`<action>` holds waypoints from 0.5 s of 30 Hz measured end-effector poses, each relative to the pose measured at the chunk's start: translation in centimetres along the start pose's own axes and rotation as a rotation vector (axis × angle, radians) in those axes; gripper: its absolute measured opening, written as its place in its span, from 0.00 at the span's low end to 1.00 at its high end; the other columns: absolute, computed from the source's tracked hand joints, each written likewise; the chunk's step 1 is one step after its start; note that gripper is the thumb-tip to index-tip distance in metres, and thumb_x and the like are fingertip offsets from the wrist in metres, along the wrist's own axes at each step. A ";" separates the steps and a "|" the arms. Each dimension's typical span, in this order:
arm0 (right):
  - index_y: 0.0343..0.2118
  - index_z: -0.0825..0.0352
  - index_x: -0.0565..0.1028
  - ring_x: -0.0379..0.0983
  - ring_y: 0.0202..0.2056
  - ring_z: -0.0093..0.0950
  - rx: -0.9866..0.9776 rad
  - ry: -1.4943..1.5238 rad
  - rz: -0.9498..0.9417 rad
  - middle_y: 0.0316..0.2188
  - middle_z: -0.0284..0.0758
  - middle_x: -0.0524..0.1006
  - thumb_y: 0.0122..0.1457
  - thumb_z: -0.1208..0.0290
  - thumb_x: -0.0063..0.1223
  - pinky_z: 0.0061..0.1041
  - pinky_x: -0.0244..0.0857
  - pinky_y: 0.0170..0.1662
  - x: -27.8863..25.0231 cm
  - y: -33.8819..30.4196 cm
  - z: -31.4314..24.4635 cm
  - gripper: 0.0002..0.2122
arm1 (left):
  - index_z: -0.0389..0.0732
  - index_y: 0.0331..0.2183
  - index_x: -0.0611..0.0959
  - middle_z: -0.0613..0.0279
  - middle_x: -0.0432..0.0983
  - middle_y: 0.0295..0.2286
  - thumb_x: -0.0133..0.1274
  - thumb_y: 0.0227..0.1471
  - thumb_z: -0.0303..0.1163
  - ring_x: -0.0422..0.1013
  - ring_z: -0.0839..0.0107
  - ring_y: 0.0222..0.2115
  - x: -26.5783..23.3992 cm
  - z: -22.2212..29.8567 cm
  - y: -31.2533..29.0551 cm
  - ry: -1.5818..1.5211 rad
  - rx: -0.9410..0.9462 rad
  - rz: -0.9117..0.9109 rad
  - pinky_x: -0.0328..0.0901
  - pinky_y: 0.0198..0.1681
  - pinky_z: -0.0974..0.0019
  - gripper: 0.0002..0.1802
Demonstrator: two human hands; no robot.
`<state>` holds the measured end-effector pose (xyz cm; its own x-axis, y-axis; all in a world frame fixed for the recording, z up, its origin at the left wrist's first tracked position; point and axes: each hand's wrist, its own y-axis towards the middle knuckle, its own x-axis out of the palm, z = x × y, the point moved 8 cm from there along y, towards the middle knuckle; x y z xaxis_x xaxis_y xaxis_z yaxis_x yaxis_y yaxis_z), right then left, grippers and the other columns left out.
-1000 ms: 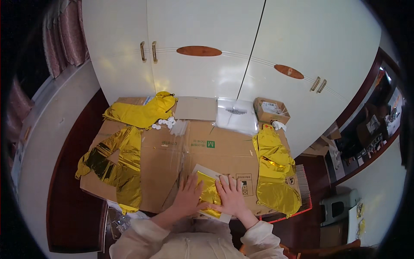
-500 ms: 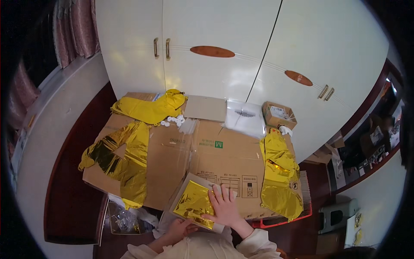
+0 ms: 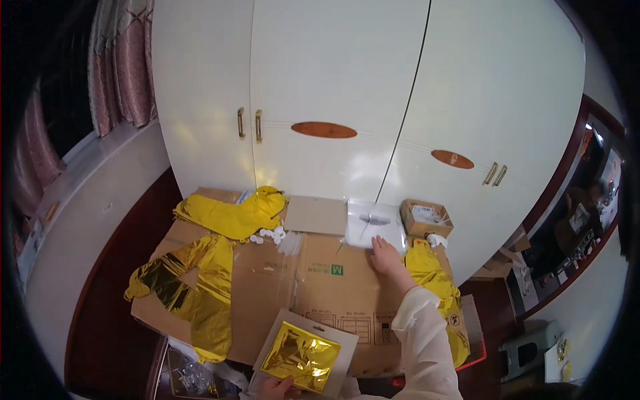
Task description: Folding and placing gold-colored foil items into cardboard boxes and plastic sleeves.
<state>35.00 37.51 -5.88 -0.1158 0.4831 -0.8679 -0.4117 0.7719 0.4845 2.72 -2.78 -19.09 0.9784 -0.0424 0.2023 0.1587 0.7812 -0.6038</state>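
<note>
Near my body, my left hand [image 3: 275, 388] grips the lower edge of a grey backing card [image 3: 347, 351] with its thumb on top. On that card lies a folded gold foil balloon [image 3: 303, 357]. My right hand [image 3: 389, 259] is stretched far forward, fingers extended. Its fingertips touch the near edge of a stack of clear plastic bags [image 3: 383, 233], with nothing visibly grasped. Left of the bags lies a pile of blank grey cards [image 3: 317, 215].
Flat gold foil balloons lie at the back left [image 3: 230, 217], left [image 3: 213, 293] and right [image 3: 427, 270] of the cardboard surface [image 3: 267, 287]. White round bits [image 3: 272, 235] sit near the back. A small cardboard box [image 3: 427, 217] stands at the back right, before white cabinet doors [image 3: 320, 67].
My right hand has left the gold foil and reached forward to the clear bags. The card has shifted lower in the picture, still in my left hand. The whole view has tilted upward.
</note>
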 end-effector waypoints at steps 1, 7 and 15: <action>0.51 0.63 0.69 0.72 0.48 0.40 0.000 -0.069 0.011 0.48 0.43 0.74 0.55 0.70 0.46 0.38 0.66 0.49 1.1 0.7 0.6 0.19 | 0.31 0.45 0.76 0.54 0.80 0.35 0.50 0.61 0.39 0.78 0.69 0.32 -0.5 0.0 0.0 -0.044 0.004 0.023 0.74 0.35 0.67 0.19; 0.28 0.59 0.78 0.78 0.39 0.36 0.059 -0.106 -0.365 0.34 0.35 0.81 0.57 0.65 0.47 0.37 0.70 0.42 1.6 2.9 0.3 0.08 | 0.31 0.44 0.76 0.52 0.80 0.36 0.51 0.61 0.38 0.78 0.68 0.32 -1.3 0.9 -1.4 -0.269 -0.036 0.140 0.75 0.33 0.65 0.19; 0.37 0.58 0.81 0.77 0.40 0.41 0.246 0.232 -0.333 0.36 0.39 0.81 0.58 0.58 0.49 0.39 0.70 0.42 0.6 2.8 2.6 0.13 | 0.30 0.46 0.75 0.49 0.79 0.37 0.51 0.60 0.36 0.78 0.64 0.34 -2.9 -2.6 1.3 -0.213 -0.037 0.052 0.76 0.37 0.61 0.19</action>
<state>36.11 40.99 -4.81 -0.2237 0.1090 -0.9685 -0.2375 0.9577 0.1627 0.39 -3.31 -22.49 0.9361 0.1332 0.3256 0.1169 0.7552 -0.6450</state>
